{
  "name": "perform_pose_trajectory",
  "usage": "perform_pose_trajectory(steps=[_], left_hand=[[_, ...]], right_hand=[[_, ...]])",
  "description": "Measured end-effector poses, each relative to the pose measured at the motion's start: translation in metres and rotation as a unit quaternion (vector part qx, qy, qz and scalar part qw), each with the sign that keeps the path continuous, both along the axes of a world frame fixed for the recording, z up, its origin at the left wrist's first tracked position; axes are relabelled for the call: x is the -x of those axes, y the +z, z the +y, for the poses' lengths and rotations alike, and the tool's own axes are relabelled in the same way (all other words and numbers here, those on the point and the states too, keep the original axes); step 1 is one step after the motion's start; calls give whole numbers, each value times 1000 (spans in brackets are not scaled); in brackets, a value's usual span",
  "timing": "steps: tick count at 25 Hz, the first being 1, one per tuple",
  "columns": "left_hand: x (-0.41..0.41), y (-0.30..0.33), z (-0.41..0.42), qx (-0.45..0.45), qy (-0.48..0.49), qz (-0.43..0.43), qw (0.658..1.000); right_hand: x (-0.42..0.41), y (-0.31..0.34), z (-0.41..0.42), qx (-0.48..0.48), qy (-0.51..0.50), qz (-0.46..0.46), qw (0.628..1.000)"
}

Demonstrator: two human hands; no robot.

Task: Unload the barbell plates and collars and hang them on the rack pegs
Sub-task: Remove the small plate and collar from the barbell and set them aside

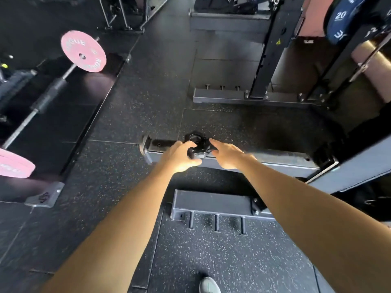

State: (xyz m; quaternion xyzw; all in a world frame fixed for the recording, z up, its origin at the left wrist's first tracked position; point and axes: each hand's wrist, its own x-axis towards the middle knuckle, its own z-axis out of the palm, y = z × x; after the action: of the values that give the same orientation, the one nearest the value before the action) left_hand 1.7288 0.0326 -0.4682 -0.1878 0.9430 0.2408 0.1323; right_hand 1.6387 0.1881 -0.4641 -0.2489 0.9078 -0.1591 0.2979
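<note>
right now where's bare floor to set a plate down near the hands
Bare floor lies between the barbell on the left and the rack base. It is crowded where both hands, left and right, meet at the collar over the beam.

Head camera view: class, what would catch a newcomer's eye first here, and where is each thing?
Two bare arms reach to the middle, where the left hand and right hand meet at a black collar over a low rack beam. At far left a barbell lies on the floor with two pink plates. At top right hangs a blue plate marked 20.
</note>
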Motion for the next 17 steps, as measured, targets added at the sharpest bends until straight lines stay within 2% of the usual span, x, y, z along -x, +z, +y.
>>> perform_pose_trajectory(steps=[3,7,12,17], left_hand=[[12,-19,16,48,30,31,998],[13,-10,13,-37,63,96,993],[-15,43,7,-165,93,139,972],[-77,110,27,-152,75,172,970]], right_hand=[[6,-13,-1,-6,-3,-5,1000],[8,-4,5,21,-17,-14,1000],[-14,44,23,93,3,26,995],[-66,102,47,207,-53,97,972]])
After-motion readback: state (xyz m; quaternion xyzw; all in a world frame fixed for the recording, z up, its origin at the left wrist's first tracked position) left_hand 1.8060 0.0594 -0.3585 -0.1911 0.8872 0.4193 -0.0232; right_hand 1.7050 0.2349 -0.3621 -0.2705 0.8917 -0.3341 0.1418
